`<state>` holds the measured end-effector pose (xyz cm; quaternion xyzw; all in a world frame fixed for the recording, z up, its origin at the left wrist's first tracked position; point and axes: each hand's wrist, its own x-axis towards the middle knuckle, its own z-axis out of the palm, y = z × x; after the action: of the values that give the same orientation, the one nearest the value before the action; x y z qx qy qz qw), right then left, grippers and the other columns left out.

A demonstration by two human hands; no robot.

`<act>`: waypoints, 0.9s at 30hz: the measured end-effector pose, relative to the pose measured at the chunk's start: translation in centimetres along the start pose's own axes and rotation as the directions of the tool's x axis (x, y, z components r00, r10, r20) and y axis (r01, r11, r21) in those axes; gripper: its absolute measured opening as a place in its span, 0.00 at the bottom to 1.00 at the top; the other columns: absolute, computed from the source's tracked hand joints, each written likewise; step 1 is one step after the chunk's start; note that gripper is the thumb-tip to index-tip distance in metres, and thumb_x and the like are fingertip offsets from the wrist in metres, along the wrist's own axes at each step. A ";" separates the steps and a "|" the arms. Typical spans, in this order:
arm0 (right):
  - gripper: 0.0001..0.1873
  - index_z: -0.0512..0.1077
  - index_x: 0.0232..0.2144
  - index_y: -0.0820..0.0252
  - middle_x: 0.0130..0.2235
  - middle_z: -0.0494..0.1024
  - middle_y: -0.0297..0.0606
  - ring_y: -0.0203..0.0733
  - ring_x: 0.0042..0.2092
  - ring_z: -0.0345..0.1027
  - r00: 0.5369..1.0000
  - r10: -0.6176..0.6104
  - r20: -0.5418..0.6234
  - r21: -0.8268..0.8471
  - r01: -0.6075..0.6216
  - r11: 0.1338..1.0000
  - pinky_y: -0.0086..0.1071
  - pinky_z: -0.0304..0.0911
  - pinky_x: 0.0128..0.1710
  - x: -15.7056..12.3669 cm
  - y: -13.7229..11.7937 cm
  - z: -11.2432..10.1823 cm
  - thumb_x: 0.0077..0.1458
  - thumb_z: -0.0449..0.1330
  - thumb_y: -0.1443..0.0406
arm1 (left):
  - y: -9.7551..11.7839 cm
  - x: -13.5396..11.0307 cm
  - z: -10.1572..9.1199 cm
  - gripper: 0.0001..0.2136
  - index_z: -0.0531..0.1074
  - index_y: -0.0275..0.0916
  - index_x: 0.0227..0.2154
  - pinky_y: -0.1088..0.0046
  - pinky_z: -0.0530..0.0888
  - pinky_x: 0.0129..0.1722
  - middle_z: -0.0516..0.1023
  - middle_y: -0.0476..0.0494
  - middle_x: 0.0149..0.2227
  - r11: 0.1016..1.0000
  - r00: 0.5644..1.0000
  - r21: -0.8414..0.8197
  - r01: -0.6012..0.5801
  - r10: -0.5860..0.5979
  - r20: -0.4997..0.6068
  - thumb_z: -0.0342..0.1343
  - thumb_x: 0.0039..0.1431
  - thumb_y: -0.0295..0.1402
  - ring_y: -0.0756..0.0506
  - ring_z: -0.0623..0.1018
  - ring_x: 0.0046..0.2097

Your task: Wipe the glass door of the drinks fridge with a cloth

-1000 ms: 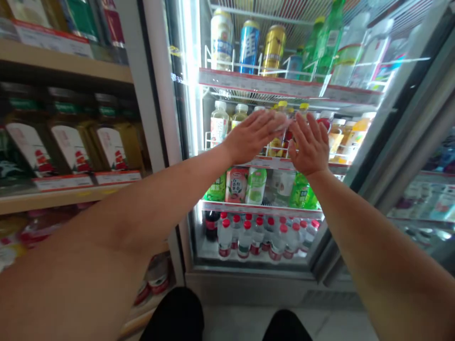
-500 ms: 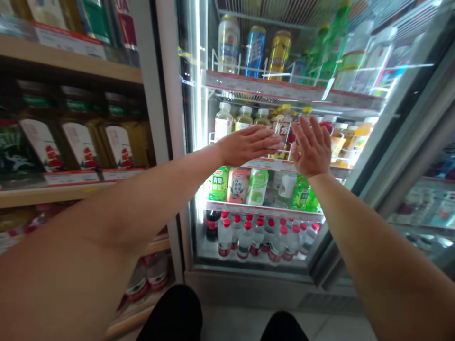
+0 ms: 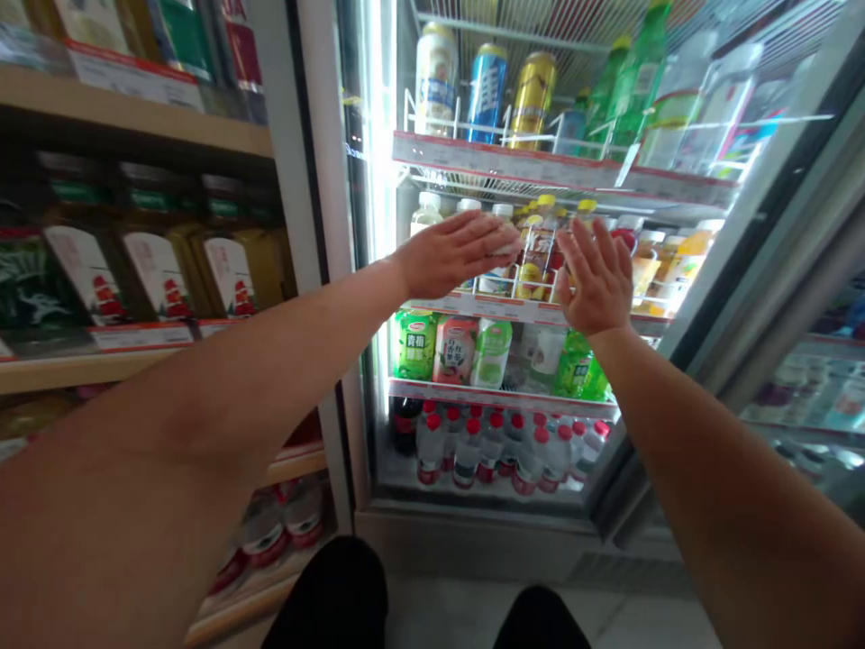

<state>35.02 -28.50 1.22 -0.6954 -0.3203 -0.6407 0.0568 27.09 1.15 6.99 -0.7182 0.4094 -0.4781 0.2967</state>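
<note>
Both my hands are stretched out in front of an open drinks fridge, at the height of its second shelf (image 3: 520, 311). My left hand (image 3: 450, 252) lies flat, fingers together and extended, palm down, in front of pale bottles with white caps (image 3: 501, 216). My right hand (image 3: 598, 275) is open with fingers spread and pointing up, in front of orange and red bottles (image 3: 541, 243). Neither hand holds anything. Whether the fingertips touch the bottles I cannot tell.
The top shelf carries tall cans (image 3: 487, 81) and green bottles (image 3: 632, 72). Below my hands stand green and pink bottles (image 3: 454, 347), and red-capped water bottles (image 3: 496, 446) at the bottom. The glass fridge door (image 3: 763, 234) stands open on the right. Wooden shelves of oil bottles (image 3: 152, 270) fill the left.
My left hand has drifted left and slightly down along the second shelf. My right hand stays nearly in place. The view has shifted a little to the left.
</note>
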 end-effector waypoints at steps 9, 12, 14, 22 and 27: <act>0.30 0.59 0.70 0.51 0.71 0.57 0.37 0.51 0.74 0.45 0.997 0.042 0.062 0.010 -0.042 0.999 0.54 0.46 0.71 0.2 -0.2 -0.3 0.67 0.47 0.59 | 0.9 -0.1 0.4 0.25 0.57 0.42 0.70 0.48 0.55 0.72 0.57 0.43 0.72 0.984 0.979 0.031 0.173 -0.168 -0.118 0.42 0.74 0.27 0.39 0.54 0.73; 0.30 0.59 0.69 0.52 0.71 0.57 0.37 0.51 0.74 0.45 0.997 0.039 0.065 0.010 -0.040 0.999 0.54 0.46 0.71 0.2 -0.2 -0.3 0.67 0.47 0.60 | 0.6 0.0 0.0 0.23 0.59 0.46 0.69 0.53 0.57 0.73 0.59 0.50 0.71 0.997 0.997 -0.009 -0.071 0.071 -0.005 0.42 0.75 0.28 0.43 0.58 0.72; 0.30 0.59 0.69 0.52 0.71 0.57 0.38 0.52 0.74 0.45 0.998 0.036 0.056 0.011 -0.037 0.999 0.54 0.46 0.71 0.2 -0.2 -0.3 0.67 0.47 0.60 | -0.6 0.4 -0.5 0.23 0.57 0.46 0.69 0.47 0.54 0.73 0.58 0.49 0.71 1.000 0.999 0.015 -0.001 0.002 -0.040 0.41 0.75 0.28 0.42 0.57 0.72; 0.30 0.59 0.69 0.51 0.71 0.58 0.37 0.52 0.73 0.46 0.997 0.047 0.059 0.021 -0.048 0.999 0.56 0.47 0.71 0.3 -0.4 -0.5 0.66 0.46 0.59 | 1.2 1.3 0.8 0.23 0.57 0.41 0.70 0.50 0.56 0.73 0.56 0.45 0.72 0.998 0.994 0.027 0.054 -0.051 -0.096 0.43 0.75 0.29 0.39 0.52 0.74; 0.31 0.58 0.70 0.51 0.71 0.57 0.38 0.53 0.74 0.45 0.996 0.050 0.078 0.038 -0.053 0.998 0.57 0.46 0.71 0.4 -0.4 -0.7 0.67 0.46 0.59 | -0.4 2.3 0.0 0.21 0.60 0.45 0.68 0.52 0.60 0.72 0.59 0.49 0.71 0.994 0.993 0.005 -0.108 0.108 -0.036 0.40 0.77 0.30 0.43 0.58 0.72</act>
<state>34.18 -28.37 1.56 -0.7264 -0.3168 -0.6053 0.0749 27.72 -0.66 8.36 -0.6857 0.4521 -0.4751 0.3158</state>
